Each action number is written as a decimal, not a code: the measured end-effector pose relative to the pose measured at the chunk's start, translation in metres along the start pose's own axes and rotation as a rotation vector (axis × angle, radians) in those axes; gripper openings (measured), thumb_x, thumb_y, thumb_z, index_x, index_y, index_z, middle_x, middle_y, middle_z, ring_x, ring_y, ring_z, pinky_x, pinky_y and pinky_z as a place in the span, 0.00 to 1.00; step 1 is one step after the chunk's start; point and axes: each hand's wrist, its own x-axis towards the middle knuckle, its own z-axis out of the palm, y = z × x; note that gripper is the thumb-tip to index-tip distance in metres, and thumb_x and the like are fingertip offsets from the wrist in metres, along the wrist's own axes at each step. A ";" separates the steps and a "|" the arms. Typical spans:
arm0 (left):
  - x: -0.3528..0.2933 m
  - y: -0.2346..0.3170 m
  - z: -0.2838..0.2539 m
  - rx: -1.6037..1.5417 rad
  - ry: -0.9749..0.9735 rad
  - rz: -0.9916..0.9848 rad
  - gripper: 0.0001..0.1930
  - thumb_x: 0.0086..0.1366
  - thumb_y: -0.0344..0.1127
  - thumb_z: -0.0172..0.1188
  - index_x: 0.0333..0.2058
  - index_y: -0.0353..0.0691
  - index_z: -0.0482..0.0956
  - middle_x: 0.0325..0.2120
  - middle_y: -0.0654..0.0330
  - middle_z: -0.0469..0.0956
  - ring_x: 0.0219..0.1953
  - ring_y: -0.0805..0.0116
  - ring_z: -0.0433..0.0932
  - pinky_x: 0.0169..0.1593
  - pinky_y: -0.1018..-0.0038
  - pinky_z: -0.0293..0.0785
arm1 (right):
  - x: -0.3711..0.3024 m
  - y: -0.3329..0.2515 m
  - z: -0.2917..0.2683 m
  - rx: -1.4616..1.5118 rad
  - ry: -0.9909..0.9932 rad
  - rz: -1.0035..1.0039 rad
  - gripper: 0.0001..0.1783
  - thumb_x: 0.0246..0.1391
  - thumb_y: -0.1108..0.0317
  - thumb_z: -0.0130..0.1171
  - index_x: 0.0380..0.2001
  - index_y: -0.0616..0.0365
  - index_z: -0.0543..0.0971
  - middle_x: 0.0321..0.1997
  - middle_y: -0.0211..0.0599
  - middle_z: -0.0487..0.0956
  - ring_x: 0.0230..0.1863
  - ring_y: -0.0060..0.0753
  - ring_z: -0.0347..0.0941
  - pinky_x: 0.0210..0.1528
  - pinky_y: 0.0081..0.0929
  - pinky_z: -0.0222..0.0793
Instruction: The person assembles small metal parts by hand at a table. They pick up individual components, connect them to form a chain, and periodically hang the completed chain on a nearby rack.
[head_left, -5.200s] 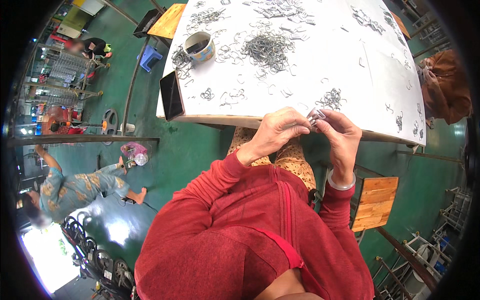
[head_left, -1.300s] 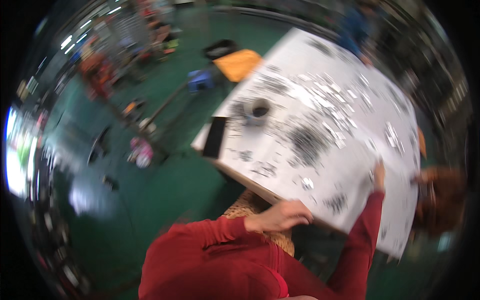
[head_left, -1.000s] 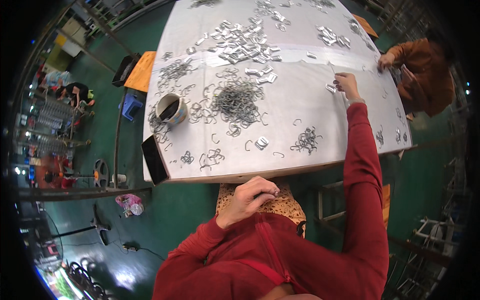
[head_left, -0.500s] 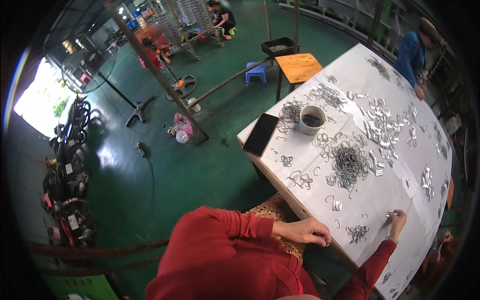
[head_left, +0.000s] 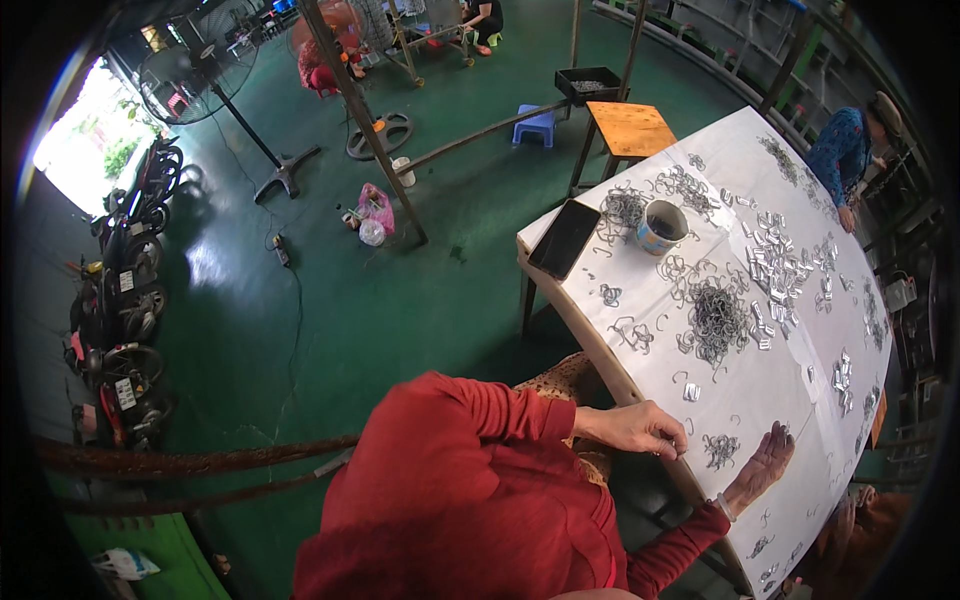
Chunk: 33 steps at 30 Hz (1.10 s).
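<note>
My left hand (head_left: 640, 428) is at the near edge of the white-covered table (head_left: 640, 390), its fingers pinched together. Whatever they may hold is too small to make out. Further right, my right hand (head_left: 762, 464) lies palm up over the table with its fingers stretched out; a tiny shiny spot shows by the fingertips. Between the two hands sits a small heap of bent wire hooks (head_left: 720, 451). A bigger pile of grey wire hooks (head_left: 718, 320) spreads beyond it. Flat silver metal pieces (head_left: 775, 265) are scattered to its right, and a small group of silver pieces (head_left: 691, 392) lies above my left hand.
A black phone (head_left: 565, 240) and a paper tub (head_left: 661, 228) stand at the table's far left. Behind are a wooden stool (head_left: 632, 130), a blue plastic stool (head_left: 535, 125) and a black crate (head_left: 588, 84). Another person (head_left: 845, 155) is at the far right side.
My right hand has drawn back slightly and turned from a pinch with a small silver piece to an outstretched palm. The left hand stays pinched at the edge. The view has shifted.
</note>
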 end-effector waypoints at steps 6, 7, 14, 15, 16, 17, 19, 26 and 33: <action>0.003 0.012 0.003 0.084 0.002 0.083 0.06 0.60 0.28 0.58 0.35 0.34 0.77 0.31 0.60 0.78 0.36 0.70 0.77 0.42 0.74 0.71 | -0.033 -0.031 0.034 -0.379 -0.139 -0.026 0.20 0.54 0.74 0.54 0.51 0.60 0.67 0.36 0.32 0.70 0.37 0.22 0.68 0.38 0.21 0.71; 0.007 0.015 0.001 0.119 0.005 0.081 0.06 0.60 0.29 0.57 0.35 0.35 0.77 0.31 0.60 0.78 0.36 0.70 0.77 0.42 0.74 0.71 | -0.045 -0.037 0.043 -0.420 -0.169 0.002 0.22 0.53 0.76 0.53 0.53 0.59 0.66 0.36 0.31 0.70 0.37 0.21 0.69 0.36 0.21 0.71; 0.017 0.022 0.007 0.215 0.002 -0.051 0.06 0.61 0.29 0.57 0.36 0.35 0.77 0.32 0.60 0.78 0.37 0.73 0.76 0.43 0.76 0.71 | -0.112 -0.038 0.078 -0.452 -0.282 0.083 0.18 0.48 0.81 0.58 0.46 0.67 0.74 0.34 0.36 0.77 0.34 0.26 0.76 0.37 0.21 0.73; 0.019 0.023 0.011 0.239 -0.026 -0.053 0.06 0.61 0.29 0.57 0.36 0.35 0.77 0.32 0.60 0.78 0.37 0.73 0.76 0.43 0.75 0.71 | -0.121 -0.040 0.073 -0.457 -0.269 0.058 0.18 0.48 0.81 0.59 0.45 0.67 0.75 0.34 0.35 0.77 0.34 0.25 0.76 0.37 0.20 0.73; 0.022 0.024 0.009 0.261 -0.044 -0.048 0.07 0.61 0.29 0.57 0.37 0.35 0.76 0.33 0.59 0.78 0.38 0.73 0.76 0.43 0.75 0.71 | -0.124 -0.040 0.076 -0.468 -0.267 0.030 0.17 0.47 0.81 0.60 0.43 0.67 0.76 0.33 0.34 0.78 0.34 0.24 0.75 0.37 0.19 0.73; 0.023 0.024 0.009 0.223 -0.053 -0.083 0.07 0.62 0.31 0.57 0.38 0.35 0.76 0.33 0.59 0.78 0.38 0.72 0.77 0.43 0.75 0.71 | -0.130 -0.043 0.081 -0.458 -0.231 0.059 0.15 0.46 0.82 0.61 0.41 0.67 0.78 0.34 0.34 0.79 0.35 0.22 0.75 0.37 0.16 0.73; 0.025 0.021 0.007 0.247 -0.062 -0.059 0.08 0.61 0.30 0.57 0.38 0.35 0.73 0.31 0.57 0.77 0.36 0.70 0.76 0.41 0.74 0.72 | -0.136 -0.040 0.083 -0.497 -0.193 0.041 0.12 0.46 0.81 0.62 0.37 0.67 0.79 0.32 0.34 0.80 0.32 0.19 0.75 0.36 0.14 0.71; 0.026 0.009 0.002 0.270 0.012 -0.123 0.13 0.61 0.31 0.59 0.41 0.37 0.65 0.34 0.53 0.76 0.42 0.64 0.77 0.42 0.70 0.73 | -0.140 -0.028 0.088 -0.498 -0.116 -0.044 0.10 0.43 0.83 0.63 0.33 0.68 0.80 0.29 0.33 0.80 0.30 0.17 0.74 0.35 0.13 0.70; 0.050 -0.012 -0.064 0.740 0.244 -0.122 0.09 0.56 0.31 0.61 0.36 0.38 0.80 0.34 0.57 0.80 0.31 0.69 0.77 0.37 0.73 0.72 | -0.130 -0.030 0.083 -0.321 -0.121 0.019 0.11 0.41 0.88 0.62 0.31 0.70 0.80 0.29 0.37 0.79 0.33 0.22 0.75 0.37 0.17 0.71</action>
